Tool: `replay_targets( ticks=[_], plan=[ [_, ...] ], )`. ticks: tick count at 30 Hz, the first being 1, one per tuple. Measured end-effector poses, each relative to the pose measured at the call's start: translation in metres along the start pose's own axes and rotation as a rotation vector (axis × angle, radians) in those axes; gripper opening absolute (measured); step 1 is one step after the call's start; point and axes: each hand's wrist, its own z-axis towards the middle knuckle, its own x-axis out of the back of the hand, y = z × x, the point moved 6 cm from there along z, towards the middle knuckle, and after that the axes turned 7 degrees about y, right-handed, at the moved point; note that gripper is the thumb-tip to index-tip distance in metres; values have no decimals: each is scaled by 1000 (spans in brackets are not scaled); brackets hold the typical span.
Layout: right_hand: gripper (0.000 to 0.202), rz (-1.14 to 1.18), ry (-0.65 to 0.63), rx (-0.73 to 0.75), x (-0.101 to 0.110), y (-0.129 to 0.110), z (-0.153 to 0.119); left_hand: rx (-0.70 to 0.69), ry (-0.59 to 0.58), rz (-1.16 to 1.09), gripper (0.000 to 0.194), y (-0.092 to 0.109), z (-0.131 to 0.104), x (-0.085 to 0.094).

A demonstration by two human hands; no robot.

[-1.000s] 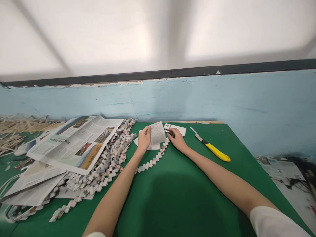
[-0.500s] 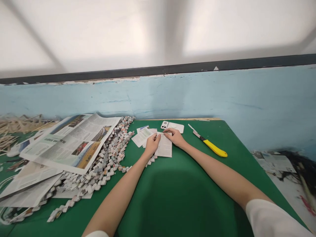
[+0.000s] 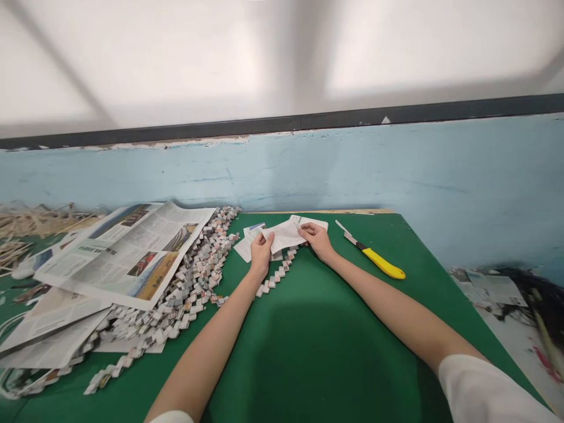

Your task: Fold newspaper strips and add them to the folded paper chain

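A small piece of newspaper (image 3: 283, 235) is stretched between my two hands, raised over the green table. My left hand (image 3: 261, 252) pinches its left end between thumb and fingers. At the right end, my right hand (image 3: 316, 239) grips it the same way. Under and below the paper runs a zigzag folded-paper chain (image 3: 275, 277), partly hidden by my left arm. Other cut paper pieces (image 3: 243, 249) lie just behind my left hand. A white phone (image 3: 321, 224) rests behind the paper, mostly covered by it and my right hand.
To the right lies a yellow-handled knife (image 3: 383, 263), its blade pointing away from me. A heap of folded-paper chain (image 3: 189, 288) and large newspaper sheets (image 3: 118, 252) fill the left side. The green table (image 3: 335, 352) meets a blue wall (image 3: 352, 170) at the back.
The newspaper piece has turned from hanging upright to lying sideways between my hands. My left hand has shifted slightly left, my right slightly right, uncovering more of the folded chain.
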Motion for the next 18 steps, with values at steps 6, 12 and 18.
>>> replay_targets(
  ticks=[6,12,18],
  plan=[
    [42,-37,-20,-12,-3,2,-1,-14,-70,147,58,3,-8,-7],
    [42,-20,29,-12,-1,3,1,7,-185,191,53,6,-16,-17],
    [33,27,22,14,0,-3,-1,39,-220,56,43,12,-15,-20]
  ],
)
